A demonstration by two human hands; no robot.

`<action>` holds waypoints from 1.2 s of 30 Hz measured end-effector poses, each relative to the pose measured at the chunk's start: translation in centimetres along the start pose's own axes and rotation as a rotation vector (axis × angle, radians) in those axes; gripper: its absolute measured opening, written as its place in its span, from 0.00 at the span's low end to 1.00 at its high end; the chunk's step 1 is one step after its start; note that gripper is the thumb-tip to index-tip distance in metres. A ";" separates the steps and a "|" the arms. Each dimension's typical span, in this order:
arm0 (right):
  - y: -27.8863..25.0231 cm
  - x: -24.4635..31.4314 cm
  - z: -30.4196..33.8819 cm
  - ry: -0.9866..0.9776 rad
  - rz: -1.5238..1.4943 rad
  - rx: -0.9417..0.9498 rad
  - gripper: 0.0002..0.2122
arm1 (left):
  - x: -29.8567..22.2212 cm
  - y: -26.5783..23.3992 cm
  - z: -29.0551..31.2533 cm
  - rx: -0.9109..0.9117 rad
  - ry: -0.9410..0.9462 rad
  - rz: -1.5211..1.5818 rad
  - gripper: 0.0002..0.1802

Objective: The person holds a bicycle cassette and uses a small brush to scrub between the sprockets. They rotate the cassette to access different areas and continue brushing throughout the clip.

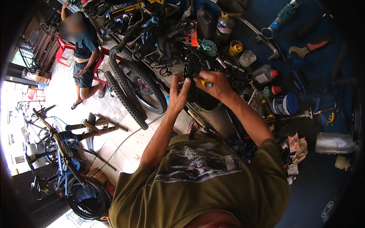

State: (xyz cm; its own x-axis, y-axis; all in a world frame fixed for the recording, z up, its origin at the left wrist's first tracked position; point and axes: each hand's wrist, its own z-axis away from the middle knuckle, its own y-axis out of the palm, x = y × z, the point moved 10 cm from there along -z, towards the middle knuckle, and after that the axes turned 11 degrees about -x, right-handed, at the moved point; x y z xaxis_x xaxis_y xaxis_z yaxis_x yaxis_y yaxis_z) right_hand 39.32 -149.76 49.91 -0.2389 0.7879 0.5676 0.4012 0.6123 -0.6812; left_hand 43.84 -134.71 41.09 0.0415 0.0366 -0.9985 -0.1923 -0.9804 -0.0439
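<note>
My left hand [178,93] is closed at the workbench, thumb and fingers pinching the edge of a dark, toothed-looking bicycle part [189,66]. Close beside it, my right hand [216,84] wraps round a small tool with a yellow and black handle [206,83]. The tool's tip points toward the left hand and is too dark to make out. Beneath both hands sits a round dark container [209,107] with a pale rim, its contents in shadow.
Sockets and small metal parts [232,72] crowd the bench, with a yellow cup [235,48], a grey bottle [265,74] and a white-and-blue tub [285,104] to the right. Bicycle tyres [125,95] lean at the left. A person [83,49] sits on a red chair; a bike frame [62,140] stands far left.
</note>
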 end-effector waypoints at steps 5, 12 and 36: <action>1.7 -6.8 -1.0 0.417 -0.147 0.118 0.15 | -0.7 0.9 0.5 0.044 0.147 -0.060 0.32; 0.7 -11.0 4.1 1.109 -0.714 -0.094 0.16 | 2.0 -0.5 -1.2 -0.014 0.001 0.122 0.34; -2.1 5.5 1.1 -0.625 0.103 0.165 0.09 | 0.9 0.2 -1.5 0.347 -0.847 0.555 0.44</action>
State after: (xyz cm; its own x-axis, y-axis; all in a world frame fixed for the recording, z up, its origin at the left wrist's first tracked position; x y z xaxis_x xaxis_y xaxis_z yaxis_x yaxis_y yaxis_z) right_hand 36.20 -146.66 53.98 -0.6953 0.7020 0.1541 0.3205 0.4948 -0.8077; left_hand 45.32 -135.13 40.25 -0.8058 -0.1437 -0.5745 -0.2496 -0.7974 0.5495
